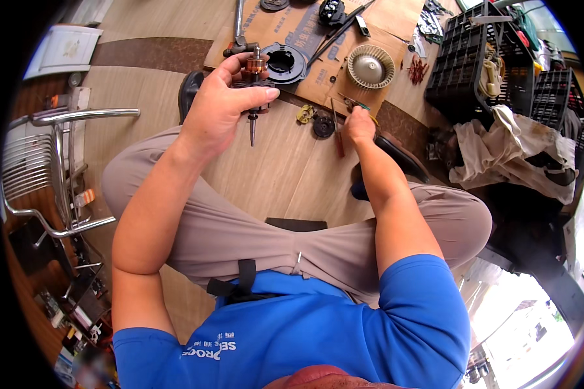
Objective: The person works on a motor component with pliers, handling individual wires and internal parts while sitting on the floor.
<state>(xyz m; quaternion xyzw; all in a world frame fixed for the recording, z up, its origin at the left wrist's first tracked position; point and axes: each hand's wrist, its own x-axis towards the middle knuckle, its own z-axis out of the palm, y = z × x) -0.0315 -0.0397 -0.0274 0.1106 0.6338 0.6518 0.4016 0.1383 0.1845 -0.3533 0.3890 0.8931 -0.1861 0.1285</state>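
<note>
My left hand (215, 107) is closed around a motor armature (255, 67), held upright. Its copper commutator points up and its thin steel shaft hangs below my thumb. To the right, low over the cardboard's near edge, my right hand (359, 126) grips a pair of pliers (348, 102) with green and yellow on the handles. The fingers hide part of them. Just left of that hand lie a screwdriver (339, 144) with a reddish handle, a round black part (324, 126) and a small yellow part (305, 115). Behind the armature sits a black ring-shaped motor housing (293, 72).
A cardboard sheet (318, 85) on the wooden floor bears a pale fan wheel (371, 66), a black part (331, 11) and a hammer-like tool (239, 47). Black crates (457, 68) and a pale cloth (506, 152) are at right. A metal-framed chair (58, 168) stands left.
</note>
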